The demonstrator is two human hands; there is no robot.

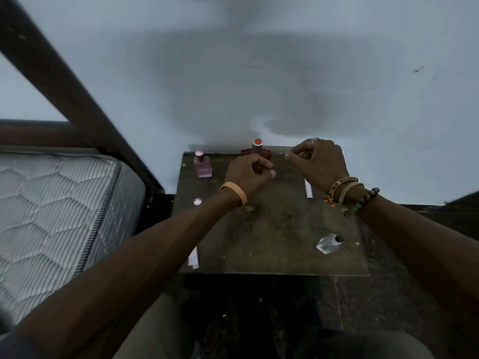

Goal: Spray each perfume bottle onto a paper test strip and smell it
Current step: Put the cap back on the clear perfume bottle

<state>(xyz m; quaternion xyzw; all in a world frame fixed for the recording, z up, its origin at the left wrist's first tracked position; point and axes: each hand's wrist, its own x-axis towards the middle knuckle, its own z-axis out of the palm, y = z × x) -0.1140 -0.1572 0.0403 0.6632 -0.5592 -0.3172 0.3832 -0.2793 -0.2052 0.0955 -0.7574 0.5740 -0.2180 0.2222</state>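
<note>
Upright at the far middle of the table [272,229]: red perfume bottle [268,154], squat and faceted, with a tall metallic neck and a round orange-red cap. Lower body hidden behind the left hand [250,172].

Fingers of that hand curled in tight, thumb laid across the front. Impossible to tell whether gripping the bottle or only hovering before it.

Just right of it, right hand [318,161], thumb and forefinger pinched narrow, other fingers folded. Something pale at the pinch, too small to call a strip.

At the far left corner, pink perfume bottle [202,165]: upright, rectangular, clear-walled, glossy pink top. Nearer on the left side, a small shiny pink piece [198,202], perhaps a loose cap.

On the near right, clear bottle [328,244], lying on its side, glassy and angular, dark stopper end pointing far-right.

Flat white paper strip [309,189] at the right edge. More white paper strips [194,259] overhanging the near left edge.

Judged as mid-task: three bottles out, strips spread to both sides, no spray visible, nothing raised for smelling. No way to read which scents are already tested. Probably the red one in hand, spraying and sniffing left to do.

Table top dark, scuffed and speckled. Peach rubber wristband [233,196] on the left wrist, beaded and woven bracelets [347,196] on the right.

Quilted white mattress [59,203] and dark wooden bed frame [64,84] to the left, pale matt wall [259,73] beyond.
</note>
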